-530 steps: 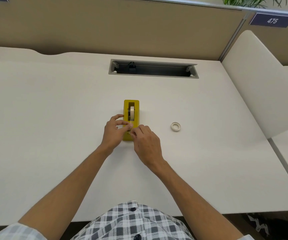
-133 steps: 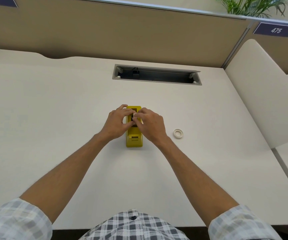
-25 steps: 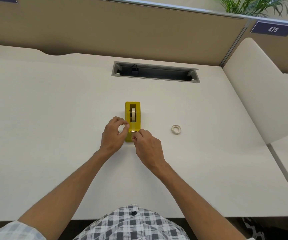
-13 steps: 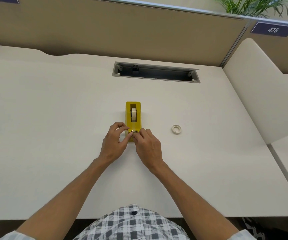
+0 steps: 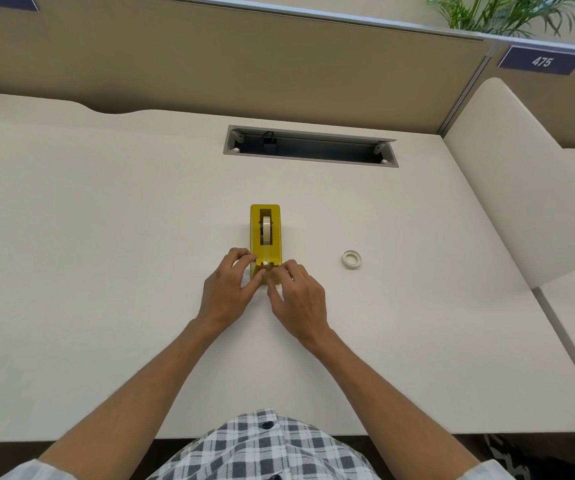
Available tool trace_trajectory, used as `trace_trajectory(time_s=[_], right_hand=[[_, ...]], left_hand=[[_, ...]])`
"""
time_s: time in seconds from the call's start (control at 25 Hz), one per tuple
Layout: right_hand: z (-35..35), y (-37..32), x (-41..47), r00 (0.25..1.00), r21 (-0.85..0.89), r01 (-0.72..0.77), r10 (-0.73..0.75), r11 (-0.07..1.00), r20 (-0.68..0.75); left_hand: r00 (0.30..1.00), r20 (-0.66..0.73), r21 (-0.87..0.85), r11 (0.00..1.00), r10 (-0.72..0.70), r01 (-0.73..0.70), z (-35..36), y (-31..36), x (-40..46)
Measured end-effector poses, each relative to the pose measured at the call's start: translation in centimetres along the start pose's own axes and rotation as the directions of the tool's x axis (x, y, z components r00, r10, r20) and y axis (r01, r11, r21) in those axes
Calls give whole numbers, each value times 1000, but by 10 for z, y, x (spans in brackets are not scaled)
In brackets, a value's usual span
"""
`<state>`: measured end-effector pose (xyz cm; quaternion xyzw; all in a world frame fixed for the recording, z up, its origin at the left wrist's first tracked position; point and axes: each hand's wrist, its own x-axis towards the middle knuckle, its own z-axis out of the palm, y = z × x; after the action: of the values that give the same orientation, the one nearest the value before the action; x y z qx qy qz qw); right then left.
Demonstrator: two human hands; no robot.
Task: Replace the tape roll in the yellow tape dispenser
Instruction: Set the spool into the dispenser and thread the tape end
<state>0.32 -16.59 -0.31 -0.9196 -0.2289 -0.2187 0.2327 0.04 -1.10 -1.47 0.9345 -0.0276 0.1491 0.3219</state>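
Yellow tape dispenser (image 5: pixel 265 233): mid-desk (image 5: pixel 106 271), upright. Tape roll (image 5: pixel 266 229): seated in its slot. Left hand (image 5: pixel 229 289), right hand (image 5: pixel 298 296): fingertips curled at the cutter end, apparently pinching the tape's end. Other roll (image 5: pixel 351 259): lying flat, well right. Judged nearly done; fixing the tape end remains.

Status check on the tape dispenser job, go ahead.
Left hand and right hand both at yellow dispenser cutter end. Roll seated. Loose roll aside. Nothing blocking.
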Motion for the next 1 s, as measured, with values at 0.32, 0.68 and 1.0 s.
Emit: trace_trajectory(time_s=[0.32, 0.68, 1.0], right_hand=[[-10, 8, 20, 997, -15, -26, 27, 1000, 69], [-13, 16, 25, 988, 39, 33, -39, 999, 150], [-13, 15, 27, 985, 78, 17, -31, 997, 172]], left_hand=[[1000, 23, 18, 1000, 19, -19, -6, 4, 1], [999, 37, 52, 998, 22, -24, -6, 3, 1], [999, 42, 48, 999, 0, -2, -5, 3, 1]])
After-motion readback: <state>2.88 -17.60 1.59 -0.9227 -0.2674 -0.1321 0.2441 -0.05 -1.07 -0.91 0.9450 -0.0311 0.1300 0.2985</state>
